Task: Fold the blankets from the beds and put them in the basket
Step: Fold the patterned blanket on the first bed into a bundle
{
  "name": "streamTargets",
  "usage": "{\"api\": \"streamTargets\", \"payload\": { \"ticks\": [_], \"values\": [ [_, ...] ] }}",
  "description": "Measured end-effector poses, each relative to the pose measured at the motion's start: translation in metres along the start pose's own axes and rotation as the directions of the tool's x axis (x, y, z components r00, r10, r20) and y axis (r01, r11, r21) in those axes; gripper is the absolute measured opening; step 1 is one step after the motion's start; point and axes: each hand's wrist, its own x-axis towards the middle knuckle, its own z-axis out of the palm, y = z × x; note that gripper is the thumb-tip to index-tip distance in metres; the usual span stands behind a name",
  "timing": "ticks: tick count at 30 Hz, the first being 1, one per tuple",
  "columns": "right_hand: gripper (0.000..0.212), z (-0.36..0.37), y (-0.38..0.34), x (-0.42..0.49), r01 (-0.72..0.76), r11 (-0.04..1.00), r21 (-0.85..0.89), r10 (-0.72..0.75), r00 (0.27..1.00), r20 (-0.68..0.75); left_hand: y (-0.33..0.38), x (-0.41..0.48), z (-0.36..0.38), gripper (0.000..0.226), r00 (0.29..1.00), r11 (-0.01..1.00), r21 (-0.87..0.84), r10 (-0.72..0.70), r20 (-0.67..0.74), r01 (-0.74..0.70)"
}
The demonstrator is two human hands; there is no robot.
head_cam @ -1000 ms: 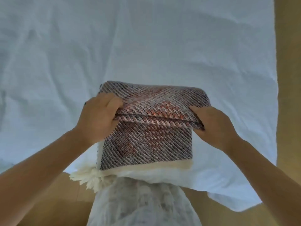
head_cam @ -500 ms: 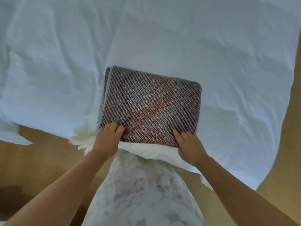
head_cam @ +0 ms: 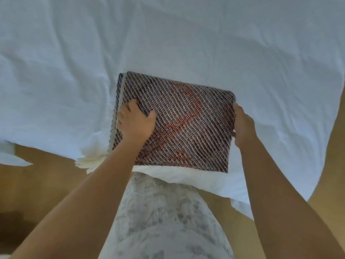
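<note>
A folded woven blanket (head_cam: 186,120), dark with white diagonal stripes and an orange pattern, lies as a thick rectangle near the bed's front edge. Its cream fringe (head_cam: 89,161) sticks out at the lower left corner. My left hand (head_cam: 135,122) lies on top of the blanket near its left edge, fingers curled into the fabric. My right hand (head_cam: 242,126) grips the blanket's right edge, thumb on the near side and fingers hidden behind the fold. No basket is in view.
The bed is covered by a wrinkled white sheet (head_cam: 168,38) that hangs over the front edge. A wooden floor (head_cam: 37,184) shows at the left and right. My pale patterned clothing (head_cam: 168,221) fills the lower middle.
The top half of the blanket was folded down toward me, making a smaller rectangle. Both hands then shifted from the near edge to the blanket's left top and right side.
</note>
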Motion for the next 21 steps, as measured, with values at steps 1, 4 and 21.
{"api": "streamTargets", "payload": {
  "ticks": [1, 4, 21],
  "values": [
    [0.053, 0.0, -0.008, 0.006, -0.076, 0.997, -0.008, 0.076, 0.988, 0.131, -0.002, 0.011, -0.003, 0.074, 0.998, 0.997, -0.04, -0.068, -0.008, 0.067],
    [0.067, 0.005, -0.028, 0.022, -0.134, 0.989, -0.068, 0.149, 0.928, 0.342, -0.01, 0.043, -0.012, 0.086, 0.988, 0.978, -0.145, -0.151, 0.011, 0.151],
    [0.035, 0.02, -0.035, 0.047, -0.087, 0.979, 0.186, 0.036, 0.965, 0.26, 0.011, 0.127, -0.031, 0.032, 0.999, 0.881, -0.472, -0.018, 0.051, 0.04]
  ]
}}
